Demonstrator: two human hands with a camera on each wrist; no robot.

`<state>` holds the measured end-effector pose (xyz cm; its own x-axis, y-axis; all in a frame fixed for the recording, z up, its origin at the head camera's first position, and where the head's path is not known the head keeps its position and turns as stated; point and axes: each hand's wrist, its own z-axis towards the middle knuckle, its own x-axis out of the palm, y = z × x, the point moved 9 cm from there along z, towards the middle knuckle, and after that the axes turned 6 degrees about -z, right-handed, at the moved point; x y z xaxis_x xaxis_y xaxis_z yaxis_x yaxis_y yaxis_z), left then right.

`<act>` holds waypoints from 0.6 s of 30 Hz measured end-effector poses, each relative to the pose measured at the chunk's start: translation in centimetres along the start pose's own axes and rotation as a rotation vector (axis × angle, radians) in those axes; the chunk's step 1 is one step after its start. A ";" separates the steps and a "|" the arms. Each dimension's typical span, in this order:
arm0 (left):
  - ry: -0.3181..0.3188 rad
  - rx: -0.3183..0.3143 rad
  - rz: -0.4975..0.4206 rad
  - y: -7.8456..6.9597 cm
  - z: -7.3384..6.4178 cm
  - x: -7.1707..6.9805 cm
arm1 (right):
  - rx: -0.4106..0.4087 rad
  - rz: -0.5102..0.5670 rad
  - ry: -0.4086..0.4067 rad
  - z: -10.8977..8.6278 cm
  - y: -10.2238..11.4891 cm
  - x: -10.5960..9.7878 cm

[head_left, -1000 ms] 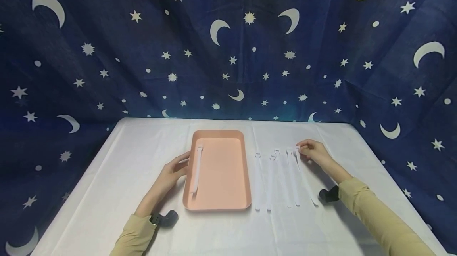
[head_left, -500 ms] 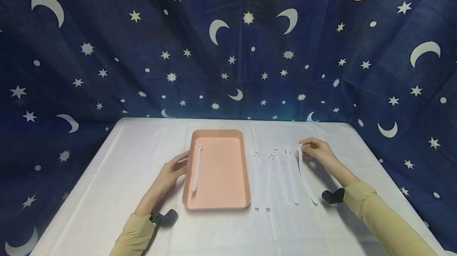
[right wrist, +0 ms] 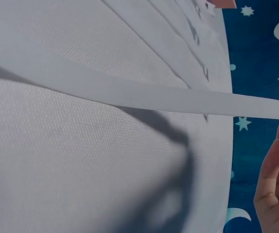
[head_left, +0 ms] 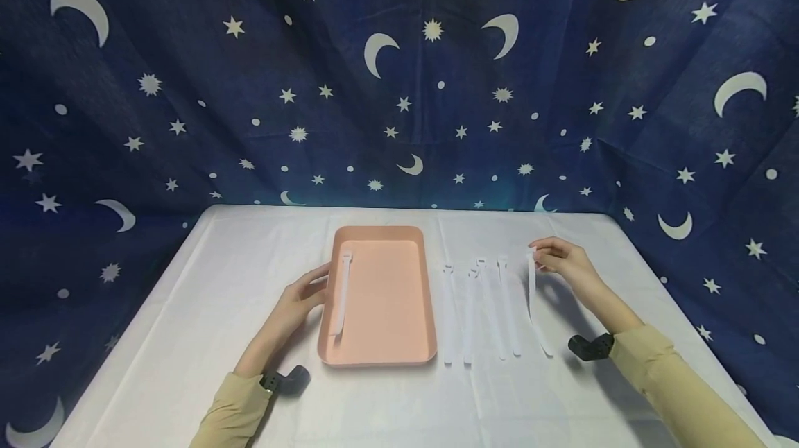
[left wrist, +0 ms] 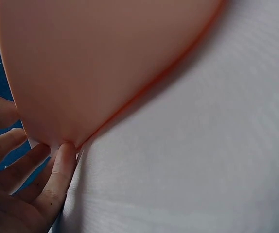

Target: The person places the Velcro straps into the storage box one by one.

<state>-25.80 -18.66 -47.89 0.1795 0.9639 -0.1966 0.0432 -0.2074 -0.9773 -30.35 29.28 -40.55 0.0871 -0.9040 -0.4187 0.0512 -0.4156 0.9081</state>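
Note:
A pink tray [head_left: 387,295] lies on the white-covered table, with one white strap [head_left: 342,295] lengthwise along its left side. My left hand [head_left: 301,302] rests at the tray's left edge; the left wrist view has its fingertips against the outer wall [left wrist: 81,73]. To the right, my right hand [head_left: 564,264] pinches another white strap [head_left: 532,288] by its slotted head end. That strap hangs from the fingers and its tail bends onto the tablecloth. In the right wrist view the lifted strap [right wrist: 154,97] crosses the picture, reaching the fingertips at the right edge.
Several more white straps [head_left: 468,316] with slotted heads lie side by side between the tray and my right hand. White cloth [head_left: 399,406] covers the table. A dark blue curtain [head_left: 399,122] with moons and stars stands behind it.
My right hand has drawn a strap's head away from the strap beside it, to the right and upward, so more of it hangs off the table. The left hand and tray stay put.

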 end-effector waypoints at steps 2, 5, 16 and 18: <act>-0.003 0.001 -0.001 0.0 0.0 0.0 | -0.013 0.011 -0.002 -0.3 0.2 -0.1; -0.006 0.004 -0.010 0.0 0.0 0.0 | -0.034 0.032 -0.002 -0.7 0.5 -0.3; 0.005 0.025 -0.030 -0.2 0.0 0.0 | -0.107 0.128 -0.016 -1.8 1.0 -1.3; 0.004 0.025 -0.033 -0.2 0.0 0.0 | -0.116 0.140 -0.021 -2.0 1.0 -1.4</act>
<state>-25.75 -18.59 -47.73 0.1825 0.9695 -0.1638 0.0251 -0.1711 -0.9849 -28.46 30.34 -39.07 0.0805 -0.9546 -0.2867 0.1541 -0.2722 0.9498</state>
